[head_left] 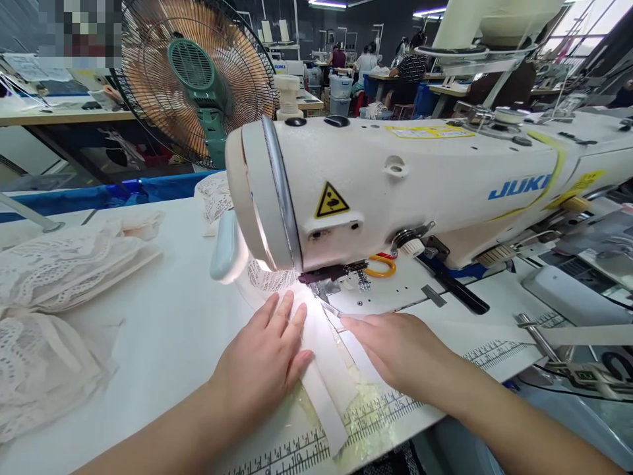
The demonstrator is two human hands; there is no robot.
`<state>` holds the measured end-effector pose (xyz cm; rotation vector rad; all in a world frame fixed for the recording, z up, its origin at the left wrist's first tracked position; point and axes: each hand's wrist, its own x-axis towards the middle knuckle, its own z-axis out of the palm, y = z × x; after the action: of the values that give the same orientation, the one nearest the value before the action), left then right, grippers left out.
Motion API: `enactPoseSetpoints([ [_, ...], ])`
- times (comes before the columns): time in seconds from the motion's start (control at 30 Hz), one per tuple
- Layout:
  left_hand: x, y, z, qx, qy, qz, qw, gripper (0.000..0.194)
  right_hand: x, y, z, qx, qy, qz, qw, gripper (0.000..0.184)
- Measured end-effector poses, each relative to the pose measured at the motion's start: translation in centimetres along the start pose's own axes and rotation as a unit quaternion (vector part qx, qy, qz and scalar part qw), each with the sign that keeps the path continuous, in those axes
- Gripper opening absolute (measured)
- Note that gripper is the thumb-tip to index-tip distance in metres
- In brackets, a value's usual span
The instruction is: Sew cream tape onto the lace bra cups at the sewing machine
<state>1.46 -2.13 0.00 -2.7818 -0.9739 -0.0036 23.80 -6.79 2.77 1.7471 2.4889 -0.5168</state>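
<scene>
My left hand (264, 356) lies flat, fingers stretched out, on a white fabric strip (321, 376) that runs from the table's front edge up to the presser foot (324, 287) of a white Juki sewing machine (395, 185). My right hand (395, 346) rests palm down on the strip's right side, fingers pointing at the needle area; whether its fingertips pinch the fabric edge is hard to tell. White lace (267, 277) trails out behind the foot. The machine's lamp lights the cloth brightly.
A pile of white lace pieces (54, 303) lies at the table's left. Orange-handled scissors (380, 266) sit behind the needle. A standing fan (198, 79) is behind the machine. A printed ruler (297, 452) runs along the table's front edge. Other people work at far tables.
</scene>
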Motion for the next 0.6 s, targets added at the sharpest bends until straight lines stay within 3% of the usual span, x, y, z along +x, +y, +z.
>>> enactPoseSetpoints([
  [0.33,1.0,-1.7,0.1,-0.010,-0.034,-0.025,0.999,0.062,-0.5,-0.2,-0.3,0.013,0.011,-0.031,0.999,0.037],
  [0.43,0.6,-1.2,-0.2,-0.027,0.041,-0.004,0.999,0.049,-1.5,-0.3,-0.4,-0.001,0.020,-0.078,0.997,0.026],
  [0.53,-0.3,0.7,-0.9,-0.114,0.143,0.097,0.978,0.033,-2.5,-0.3,-0.2,-0.002,0.010,-0.114,0.993,0.020],
  [0.6,-0.9,2.3,-1.4,-0.189,0.125,0.145,0.963,0.026,-2.8,-0.2,0.1,0.007,0.002,-0.119,0.993,0.022],
])
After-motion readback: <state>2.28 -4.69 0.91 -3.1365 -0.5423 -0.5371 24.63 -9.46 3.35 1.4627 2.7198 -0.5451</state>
